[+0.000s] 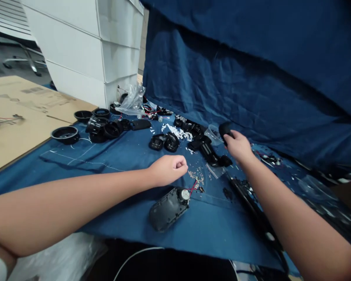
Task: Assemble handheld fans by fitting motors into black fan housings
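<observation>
My left hand (168,170) is closed in a loose fist above the blue cloth; whether anything is inside the fingers is hidden. Just below it lies a dark plastic housing half (167,210), its inside facing up, with a small round motor (185,194) and red wires at one end. Many tiny screws (199,176) are scattered to the right of this hand. Farther back, my right hand (238,147) grips a black rounded plastic part (224,130), its lower end covered by the fingers. Beside that hand are a clear plastic container (213,134) and a black tubular part (208,152).
Black ring-shaped parts (64,134) stand at the left, near a cardboard sheet (26,109). White small pieces (178,132) are heaped at the back. White stacked boxes (76,47) and a hanging blue cloth (236,66) bound the workplace. A long black part (251,212) lies under my right forearm.
</observation>
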The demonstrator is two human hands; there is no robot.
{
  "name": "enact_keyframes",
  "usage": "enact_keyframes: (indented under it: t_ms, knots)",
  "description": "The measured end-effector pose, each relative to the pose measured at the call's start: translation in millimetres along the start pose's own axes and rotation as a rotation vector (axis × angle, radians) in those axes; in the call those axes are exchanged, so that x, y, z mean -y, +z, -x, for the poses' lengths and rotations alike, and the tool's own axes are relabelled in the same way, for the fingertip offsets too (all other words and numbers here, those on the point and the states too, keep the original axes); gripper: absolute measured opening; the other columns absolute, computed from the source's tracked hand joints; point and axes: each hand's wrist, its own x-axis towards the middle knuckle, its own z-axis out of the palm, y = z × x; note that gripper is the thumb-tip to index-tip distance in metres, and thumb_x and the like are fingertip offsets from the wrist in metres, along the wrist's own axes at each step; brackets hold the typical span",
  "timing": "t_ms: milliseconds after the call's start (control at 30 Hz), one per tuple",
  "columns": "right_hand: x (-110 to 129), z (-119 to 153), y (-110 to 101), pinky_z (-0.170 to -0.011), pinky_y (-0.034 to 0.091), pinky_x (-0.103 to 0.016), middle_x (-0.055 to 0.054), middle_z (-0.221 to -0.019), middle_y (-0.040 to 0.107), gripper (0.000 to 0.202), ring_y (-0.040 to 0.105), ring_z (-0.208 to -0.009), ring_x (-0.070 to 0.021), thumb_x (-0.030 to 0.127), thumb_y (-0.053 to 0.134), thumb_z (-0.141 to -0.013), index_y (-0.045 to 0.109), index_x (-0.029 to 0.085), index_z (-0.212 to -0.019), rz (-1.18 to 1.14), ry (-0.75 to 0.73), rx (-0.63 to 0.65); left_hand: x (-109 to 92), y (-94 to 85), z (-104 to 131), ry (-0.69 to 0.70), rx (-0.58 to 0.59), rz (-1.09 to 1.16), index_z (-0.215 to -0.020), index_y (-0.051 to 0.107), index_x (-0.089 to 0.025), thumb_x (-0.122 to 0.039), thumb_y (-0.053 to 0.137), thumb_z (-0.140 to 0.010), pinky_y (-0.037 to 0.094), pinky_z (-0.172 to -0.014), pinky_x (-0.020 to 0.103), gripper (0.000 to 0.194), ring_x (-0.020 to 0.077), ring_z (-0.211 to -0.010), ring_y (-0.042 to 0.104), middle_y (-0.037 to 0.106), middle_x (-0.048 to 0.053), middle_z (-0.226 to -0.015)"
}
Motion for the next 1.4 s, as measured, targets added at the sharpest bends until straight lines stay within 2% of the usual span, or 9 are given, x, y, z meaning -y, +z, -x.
enact_keyframes:
  t_ms: [133, 233, 300, 367, 467, 633, 900, 1200, 1400]
  knots:
    - [9, 67, -37, -0.099, 0.066, -0.045, -0.013, -0.135, 0.069, 0.046, 0.074, -0.108, -0.0213, 0.039, 0.056, -0.112, 0.061, 0.021, -0.154, 0.115, -0.17, -0.079, -2, -4.4, 2, 0.062, 0.058, 0.112, -0.102, 0.068, -0.019, -0.046, 0.062, -0.11, 0.055, -0.078, 0.032, 0.029, 0.0162, -0.081, 0.065, 0.069, 0.001, -0.089]
    - [-2, 149, -56, -0.12, 0.055, -0.06, -0.012, -0.131, 0.071, 0.046, 0.071, -0.12, -0.029, 0.043, 0.064, -0.104, 0.071, 0.025, -0.146, 0.274, -0.328, -0.074, -4, -9.5, 4, 0.127, 0.142, 0.182, -0.099, 0.068, -0.021, -0.047, 0.056, -0.106, 0.053, -0.081, 0.032, 0.029, 0.018, -0.087, 0.067, 0.073, 0.003, -0.092]
    - [-20, 204, -55, -0.128, 0.049, -0.062, -0.012, -0.143, 0.067, 0.039, 0.063, -0.139, -0.0336, 0.044, 0.064, -0.103, 0.076, 0.024, -0.135, 0.365, -0.426, -0.05, -5, -12.9, 5, 0.163, 0.208, 0.203, -0.098, 0.069, -0.021, -0.045, 0.056, -0.102, 0.054, -0.084, 0.033, 0.028, 0.0196, -0.091, 0.068, 0.074, 0.004, -0.095]
    - [-42, 248, -44, -0.121, 0.055, -0.058, -0.013, -0.15, 0.062, 0.041, 0.062, -0.14, -0.0313, 0.04, 0.056, -0.109, 0.071, 0.026, -0.144, 0.502, -0.488, -0.039, -6, -16.3, 5, 0.185, 0.27, 0.204, -0.099, 0.07, -0.021, -0.042, 0.059, -0.098, 0.054, -0.087, 0.034, 0.024, 0.0206, -0.094, 0.069, 0.075, 0.004, -0.098]
    - [-69, 286, -22, -0.114, 0.06, -0.055, -0.014, -0.15, 0.06, 0.042, 0.064, -0.135, -0.0293, 0.036, 0.052, -0.111, 0.068, 0.028, -0.149, 0.55, -0.441, 0.023, -8, -21.6, 7, 0.185, 0.366, 0.17, -0.106, 0.074, -0.02, -0.039, 0.065, -0.092, 0.053, -0.084, 0.032, 0.025, 0.0201, -0.092, 0.066, 0.074, 0.004, -0.1]
    - [-73, 299, -7, -0.12, 0.055, -0.062, -0.017, -0.151, 0.058, 0.055, 0.06, -0.138, -0.0348, 0.049, 0.064, -0.105, 0.066, 0.024, -0.154, 0.556, -0.346, 0.034, -17, -27.8, 11, 0.175, 0.494, 0.079, -0.114, 0.076, -0.02, -0.045, 0.075, -0.093, 0.053, -0.084, 0.031, 0.032, 0.0213, -0.096, 0.067, 0.076, 0.006, -0.109]
    - [-62, 298, -2, -0.117, 0.06, -0.055, -0.018, -0.151, 0.053, 0.065, 0.062, -0.137, -0.0316, 0.062, 0.061, -0.107, 0.06, 0.022, -0.159, 0.482, -0.373, 0.024, -18, -21.4, 14, 0.296, 0.507, -0.05, -0.118, 0.08, -0.024, -0.045, 0.086, -0.09, 0.054, -0.101, 0.033, 0.035, 0.023, -0.11, 0.071, 0.08, 0.006, -0.121]
    - [-69, 296, 14, -0.12, 0.057, -0.059, -0.018, -0.152, 0.053, 0.045, 0.059, -0.142, -0.0321, 0.045, 0.065, -0.106, 0.067, 0.02, -0.144, 0.435, -0.363, -0.183, -10, -17.7, 14, 0.487, 0.472, -0.097, -0.112, 0.081, -0.024, -0.03, 0.079, -0.094, 0.052, -0.11, 0.039, 0.019, 0.0253, -0.116, 0.071, 0.082, 0.006, -0.119]
    - [-71, 296, 15, -0.121, 0.056, -0.057, -0.016, -0.151, 0.057, 0.039, 0.061, -0.141, -0.0294, 0.041, 0.064, -0.107, 0.07, 0.021, -0.14, 0.417, -0.376, -0.204, -10, -18.0, 12, 0.555, 0.455, -0.025, -0.104, 0.08, -0.024, -0.019, 0.077, -0.091, 0.054, -0.112, 0.037, 0.014, 0.0228, -0.117, 0.073, 0.081, 0.007, -0.124]
